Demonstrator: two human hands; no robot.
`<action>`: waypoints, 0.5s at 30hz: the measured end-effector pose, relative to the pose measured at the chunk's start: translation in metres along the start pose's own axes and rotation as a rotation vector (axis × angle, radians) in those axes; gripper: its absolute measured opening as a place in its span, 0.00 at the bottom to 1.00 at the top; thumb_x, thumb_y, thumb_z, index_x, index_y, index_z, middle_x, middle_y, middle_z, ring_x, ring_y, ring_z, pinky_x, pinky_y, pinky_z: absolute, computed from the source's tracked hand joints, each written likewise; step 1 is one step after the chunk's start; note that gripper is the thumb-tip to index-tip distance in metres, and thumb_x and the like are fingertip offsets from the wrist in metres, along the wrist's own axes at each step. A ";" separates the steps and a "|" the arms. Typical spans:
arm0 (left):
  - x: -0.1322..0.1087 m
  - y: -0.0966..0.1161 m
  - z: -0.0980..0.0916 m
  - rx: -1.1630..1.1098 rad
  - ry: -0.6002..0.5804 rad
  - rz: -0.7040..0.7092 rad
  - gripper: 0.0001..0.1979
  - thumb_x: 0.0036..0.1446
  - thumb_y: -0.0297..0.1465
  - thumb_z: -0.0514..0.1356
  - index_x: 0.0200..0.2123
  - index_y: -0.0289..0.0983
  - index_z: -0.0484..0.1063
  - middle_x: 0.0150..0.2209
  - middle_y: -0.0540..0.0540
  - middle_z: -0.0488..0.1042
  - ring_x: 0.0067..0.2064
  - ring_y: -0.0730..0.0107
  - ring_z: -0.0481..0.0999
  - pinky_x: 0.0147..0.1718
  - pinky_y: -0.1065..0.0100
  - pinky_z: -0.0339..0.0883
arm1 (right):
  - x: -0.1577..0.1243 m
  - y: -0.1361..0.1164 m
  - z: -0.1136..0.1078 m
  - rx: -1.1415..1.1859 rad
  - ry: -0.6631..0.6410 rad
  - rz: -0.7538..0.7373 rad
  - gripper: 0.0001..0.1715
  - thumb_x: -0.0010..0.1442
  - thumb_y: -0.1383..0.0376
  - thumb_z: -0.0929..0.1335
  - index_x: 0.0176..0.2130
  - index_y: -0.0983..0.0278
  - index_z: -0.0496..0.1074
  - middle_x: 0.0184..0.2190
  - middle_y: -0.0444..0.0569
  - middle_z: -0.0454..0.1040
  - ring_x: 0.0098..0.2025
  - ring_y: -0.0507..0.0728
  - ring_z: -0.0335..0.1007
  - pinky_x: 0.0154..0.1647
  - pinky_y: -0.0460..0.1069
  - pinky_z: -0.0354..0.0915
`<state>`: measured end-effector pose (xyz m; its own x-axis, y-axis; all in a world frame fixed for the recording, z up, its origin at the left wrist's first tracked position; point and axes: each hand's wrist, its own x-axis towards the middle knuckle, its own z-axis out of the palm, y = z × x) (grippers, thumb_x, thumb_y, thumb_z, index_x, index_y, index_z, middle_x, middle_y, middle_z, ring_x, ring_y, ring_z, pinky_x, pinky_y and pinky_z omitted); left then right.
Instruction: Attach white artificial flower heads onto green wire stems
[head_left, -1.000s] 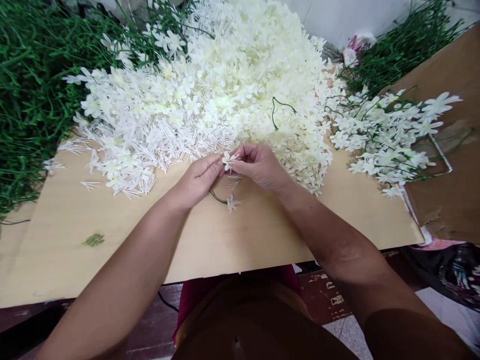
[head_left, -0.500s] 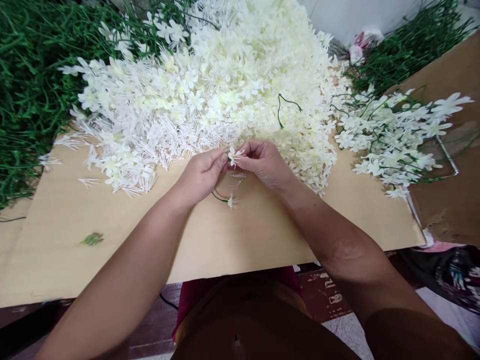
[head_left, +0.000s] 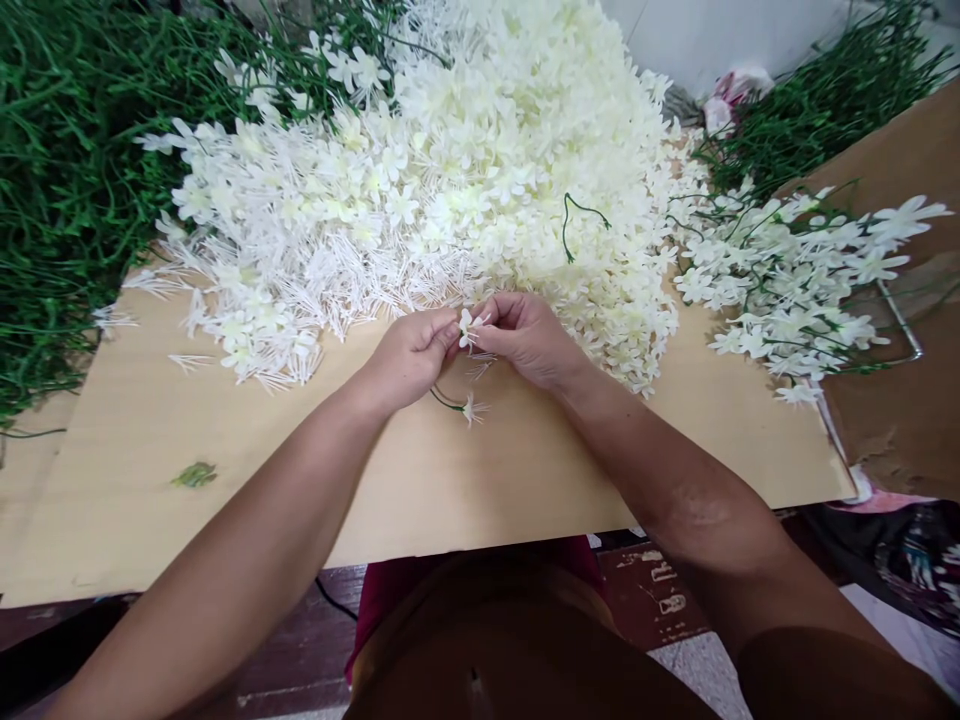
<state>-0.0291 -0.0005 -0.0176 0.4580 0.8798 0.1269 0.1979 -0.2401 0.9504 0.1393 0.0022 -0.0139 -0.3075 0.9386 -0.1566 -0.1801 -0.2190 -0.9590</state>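
1. A tangled heap of dark green, plastic-looking stems (head_left: 67,180) lies along the far left.
2. A crumpled yellow-green scrap (head_left: 195,475) rests on the pale tan tabletop (head_left: 135,420).
3. A broad pile of cream-white artificial flowers (head_left: 450,200) spreads behind both hands.
4. The left hand (head_left: 416,355) has its fingers pinched together on a thin green stem (head_left: 448,403), which curves out below to a spiky white blossom (head_left: 472,410).
5. A small white petalled flower (head_left: 466,328) sits between the hands, at the fingertips.
6. The right hand (head_left: 521,340) grips that flower, thumb and fingers narrow.
7. White flowers on green stems (head_left: 795,270) lie against a brown cardboard sheet (head_left: 915,430).
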 end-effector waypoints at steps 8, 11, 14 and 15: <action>0.003 -0.004 0.001 -0.007 0.063 -0.024 0.28 0.58 0.56 0.58 0.20 0.39 0.61 0.20 0.51 0.60 0.25 0.71 0.58 0.27 0.67 0.52 | 0.000 0.000 0.005 0.035 -0.024 -0.022 0.28 0.36 0.58 0.83 0.22 0.63 0.63 0.20 0.37 0.72 0.24 0.47 0.71 0.34 0.46 0.74; 0.004 -0.001 0.000 -0.167 0.070 -0.061 0.29 0.55 0.58 0.60 0.20 0.38 0.62 0.19 0.52 0.59 0.23 0.74 0.57 0.24 0.69 0.51 | 0.002 -0.006 0.009 -0.030 -0.013 -0.052 0.27 0.37 0.56 0.82 0.23 0.63 0.64 0.20 0.36 0.71 0.25 0.47 0.71 0.33 0.46 0.75; 0.003 0.002 0.000 -0.334 0.133 -0.116 0.29 0.55 0.59 0.59 0.24 0.37 0.68 0.21 0.51 0.64 0.23 0.74 0.61 0.22 0.70 0.55 | -0.004 -0.028 0.001 -0.191 0.087 -0.134 0.23 0.39 0.59 0.81 0.24 0.63 0.66 0.21 0.38 0.71 0.23 0.48 0.70 0.26 0.46 0.72; 0.003 0.002 0.001 -0.366 0.160 -0.124 0.30 0.56 0.59 0.58 0.26 0.36 0.70 0.23 0.49 0.66 0.24 0.74 0.63 0.23 0.71 0.58 | -0.009 -0.041 -0.009 -0.264 0.145 -0.181 0.20 0.41 0.62 0.79 0.24 0.62 0.66 0.21 0.39 0.71 0.23 0.49 0.69 0.25 0.47 0.72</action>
<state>-0.0268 0.0011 -0.0152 0.3044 0.9523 0.0205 -0.0917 0.0079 0.9958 0.1575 0.0053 0.0247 -0.1536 0.9881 0.0074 0.0340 0.0127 -0.9993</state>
